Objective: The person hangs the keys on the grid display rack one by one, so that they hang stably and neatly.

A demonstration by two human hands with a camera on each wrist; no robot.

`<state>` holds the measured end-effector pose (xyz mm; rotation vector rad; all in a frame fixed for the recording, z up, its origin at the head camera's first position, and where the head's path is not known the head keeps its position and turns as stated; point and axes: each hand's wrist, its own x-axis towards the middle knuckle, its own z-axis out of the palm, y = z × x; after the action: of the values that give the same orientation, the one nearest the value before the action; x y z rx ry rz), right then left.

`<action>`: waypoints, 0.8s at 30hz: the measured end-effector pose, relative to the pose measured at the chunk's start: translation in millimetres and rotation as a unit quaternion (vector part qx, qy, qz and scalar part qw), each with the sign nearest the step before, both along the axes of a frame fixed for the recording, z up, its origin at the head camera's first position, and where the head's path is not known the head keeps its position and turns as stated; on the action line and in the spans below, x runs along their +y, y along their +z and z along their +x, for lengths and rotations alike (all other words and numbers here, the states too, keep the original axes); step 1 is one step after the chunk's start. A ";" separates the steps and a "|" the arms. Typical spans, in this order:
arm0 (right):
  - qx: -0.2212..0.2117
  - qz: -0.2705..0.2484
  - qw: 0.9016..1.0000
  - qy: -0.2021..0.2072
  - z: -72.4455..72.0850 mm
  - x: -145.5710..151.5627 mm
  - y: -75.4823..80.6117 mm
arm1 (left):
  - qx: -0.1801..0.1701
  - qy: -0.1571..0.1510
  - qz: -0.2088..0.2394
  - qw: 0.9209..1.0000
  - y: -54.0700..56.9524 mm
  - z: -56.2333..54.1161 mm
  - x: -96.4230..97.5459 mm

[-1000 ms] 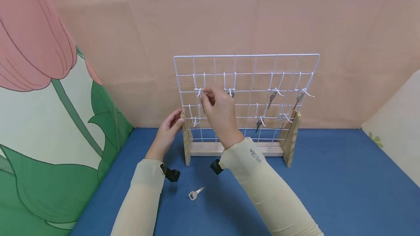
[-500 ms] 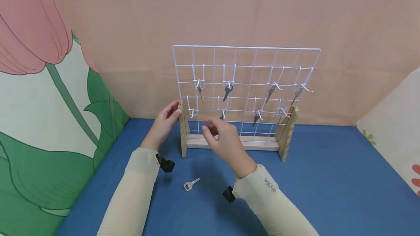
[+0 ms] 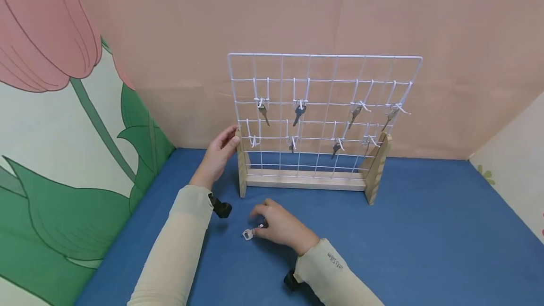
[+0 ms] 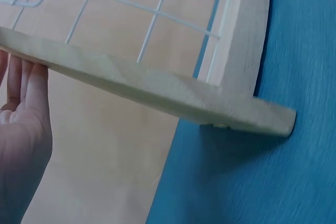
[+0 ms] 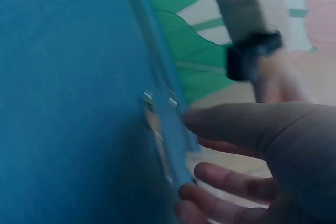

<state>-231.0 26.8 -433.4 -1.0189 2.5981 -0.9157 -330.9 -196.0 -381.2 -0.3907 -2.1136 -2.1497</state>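
My left hand [image 3: 215, 157] holds the wooden side post [image 3: 242, 169] of a white wire key rack [image 3: 325, 55] near its top. In the left wrist view its fingers [image 4: 37, 85] reach up to that post, and their tips are hidden behind it. My right hand [image 3: 282, 227] is low over the blue table, its thumb and fingers around a silver key [image 3: 248, 234]. The right wrist view shows the key [image 5: 156, 135] blurred, just beyond the spread fingers; contact is unclear. Several keys hang on the rack's hooks, among them a dark key [image 3: 299, 113].
The blue tabletop [image 3: 425, 230] runs under the rack and both arms. A lower-left hook [image 3: 253, 141] on the grid carries no visible key. Behind stands a beige backdrop [image 3: 170, 60], with a flower-patterned panel [image 3: 102, 221] to the left.
My right hand has come away from the upper-left hook, where a key now hangs, and moved down to the key on the table. The left hand stays at the post.
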 end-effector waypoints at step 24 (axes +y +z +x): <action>-0.023 -0.010 0.996 -0.083 12.4 -35.9 -22.0 | 0.008 0.015 0.027 0.999 -2.8 1.9 5.7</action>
<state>-218.6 -9.0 -455.4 -0.7857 2.6709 -0.9915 -329.0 -190.3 -384.0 -0.3668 -2.0344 -2.1754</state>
